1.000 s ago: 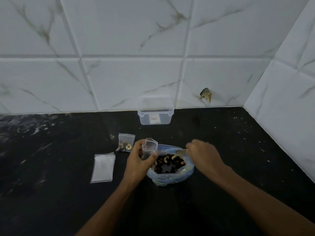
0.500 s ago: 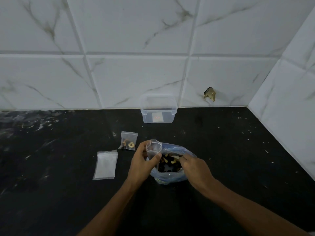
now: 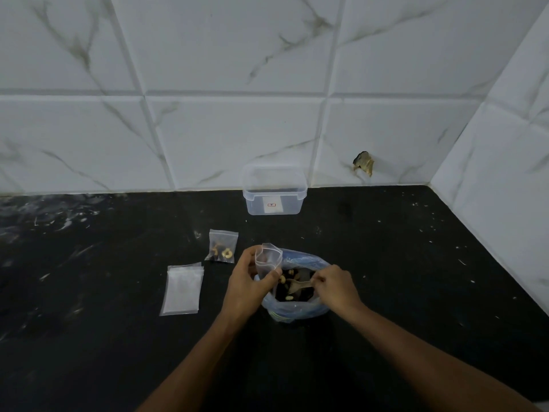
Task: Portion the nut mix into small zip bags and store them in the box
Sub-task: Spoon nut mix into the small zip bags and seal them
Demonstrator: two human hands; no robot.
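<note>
Just below the middle of the frame, the left hand (image 3: 248, 288) pinches a small clear plastic zip bag (image 3: 268, 259) upright, its open mouth uppermost and its long axis near vertical, held against the left rim of the crumpled blue plastic bag of nut mix (image 3: 297, 307). The right hand (image 3: 335, 288) grips the handle of a small pale spoon (image 3: 298, 285), which lies roughly level, pointing left toward the small bag, its bowl down among the nuts. The coming lift likely runs a short way up and left from spoon to mouth, and the mouth looks narrow. Whether the spoon is loaded is hard to make out, as is how wide the mouth is. One filled small zip bag (image 3: 222, 246) lies up-left of the hands, a stack of empty clear zip bags (image 3: 182, 288) further left, and the clear lidless plastic box (image 3: 274, 191) well beyond, against the tiled wall.
</note>
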